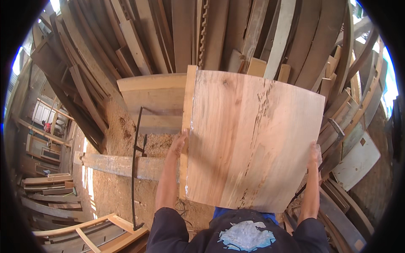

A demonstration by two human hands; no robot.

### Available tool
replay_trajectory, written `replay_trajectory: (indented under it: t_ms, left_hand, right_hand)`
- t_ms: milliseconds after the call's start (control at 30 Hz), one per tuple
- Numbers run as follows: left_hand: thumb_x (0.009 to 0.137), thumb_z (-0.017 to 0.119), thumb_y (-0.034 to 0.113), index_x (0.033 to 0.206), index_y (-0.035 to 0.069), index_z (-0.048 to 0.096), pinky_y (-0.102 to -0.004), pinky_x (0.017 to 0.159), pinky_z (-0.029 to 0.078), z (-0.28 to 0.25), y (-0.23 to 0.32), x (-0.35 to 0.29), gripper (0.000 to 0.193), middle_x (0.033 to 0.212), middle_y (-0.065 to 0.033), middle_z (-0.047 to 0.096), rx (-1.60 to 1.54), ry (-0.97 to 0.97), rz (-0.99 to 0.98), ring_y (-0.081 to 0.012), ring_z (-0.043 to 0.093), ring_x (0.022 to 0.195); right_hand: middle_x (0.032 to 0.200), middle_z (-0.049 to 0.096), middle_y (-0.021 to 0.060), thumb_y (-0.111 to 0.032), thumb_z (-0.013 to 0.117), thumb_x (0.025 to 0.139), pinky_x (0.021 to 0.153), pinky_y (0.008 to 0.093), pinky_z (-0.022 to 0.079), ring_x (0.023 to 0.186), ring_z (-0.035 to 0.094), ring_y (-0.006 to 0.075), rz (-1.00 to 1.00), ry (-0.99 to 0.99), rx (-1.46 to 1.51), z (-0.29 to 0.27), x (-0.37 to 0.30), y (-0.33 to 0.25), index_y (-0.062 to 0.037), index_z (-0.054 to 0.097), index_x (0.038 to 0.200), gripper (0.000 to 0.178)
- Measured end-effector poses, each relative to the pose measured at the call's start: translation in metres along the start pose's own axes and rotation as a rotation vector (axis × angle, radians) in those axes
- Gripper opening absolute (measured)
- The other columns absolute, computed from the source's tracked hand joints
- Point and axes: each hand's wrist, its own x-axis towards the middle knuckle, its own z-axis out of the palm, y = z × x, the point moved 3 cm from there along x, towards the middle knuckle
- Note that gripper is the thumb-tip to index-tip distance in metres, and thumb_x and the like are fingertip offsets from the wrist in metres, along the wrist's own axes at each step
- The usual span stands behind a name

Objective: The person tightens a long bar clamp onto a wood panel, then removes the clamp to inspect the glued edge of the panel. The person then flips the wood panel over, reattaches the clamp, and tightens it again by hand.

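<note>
In front of me I hold up a broad, pale wooden panel, with dark streaks and small marks running down its grain. Along its left edge runs a narrow lighter wood strip, and a whitish line shows where strip and panel meet. My left hand is closed on the strip side, its fingertips partly hidden behind the edge. Gripping the opposite edge is my right hand, with some fingers out of sight behind the board. A dark bar clamp stands upright left of my left forearm.
Behind the panel lies another wooden board. A long beam crosses the sawdust-strewn ground. Tall planks lean at the back. A wooden frame sits at lower left, stacked lumber farther left, and a white board at right.
</note>
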Motion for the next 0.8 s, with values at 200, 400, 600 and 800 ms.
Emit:
replay_trajectory:
  t_ms: [200, 400, 600, 800]
  left_hand:
    - [0.092, 0.045, 0.056, 0.138, -0.001, 0.037, -0.0322, 0.104, 0.031, -0.05, -0.128, 0.014, 0.074, 0.136, -0.0104, 0.046, 0.132, 0.102, 0.087, -0.0204, 0.04, 0.126]
    - [0.094, 0.036, 0.057, 0.137, -0.003, 0.038, -0.0368, 0.106, 0.029, -0.095, -0.19, 0.033, 0.073, 0.139, -0.017, 0.043, 0.285, 0.214, 0.052, -0.0274, 0.038, 0.13]
    - [0.095, 0.032, 0.057, 0.133, -0.005, 0.043, -0.0408, 0.106, 0.031, -0.093, -0.191, 0.019, 0.073, 0.135, -0.0248, 0.044, 0.566, 0.302, -0.114, -0.0361, 0.039, 0.128]
    - [0.094, 0.03, 0.057, 0.126, -0.007, 0.049, -0.0445, 0.103, 0.034, -0.087, -0.169, 0.011, 0.075, 0.127, -0.0321, 0.048, 0.759, 0.33, -0.23, -0.0445, 0.042, 0.123]
  right_hand:
    - [0.142, 0.037, 0.0199, -0.062, 0.049, 0.087, 0.107, 0.0398, 0.03, 0.131, 0.036, 0.0309, 0.041, 0.007, -0.373, 0.029, 0.021, 0.088, 0.0063, 0.035, 0.138, 0.086]
    - [0.144, 0.035, 0.0242, -0.059, 0.05, 0.086, 0.108, 0.0422, 0.029, 0.134, 0.034, 0.0353, 0.137, 0.049, -0.765, 0.073, 0.031, 0.116, 0.0072, 0.033, 0.139, 0.086]
    - [0.125, 0.051, 0.031, -0.056, 0.054, 0.084, 0.103, 0.0437, 0.035, 0.122, 0.045, 0.0419, 0.034, 0.019, -0.796, 0.098, 0.016, 0.123, 0.012, 0.049, 0.124, 0.079]
    - [0.119, 0.055, 0.0301, -0.051, 0.058, 0.084, 0.099, 0.0455, 0.037, 0.116, 0.049, 0.043, -0.057, -0.043, -1.083, 0.12, 0.013, 0.112, 0.0106, 0.057, 0.114, 0.069]
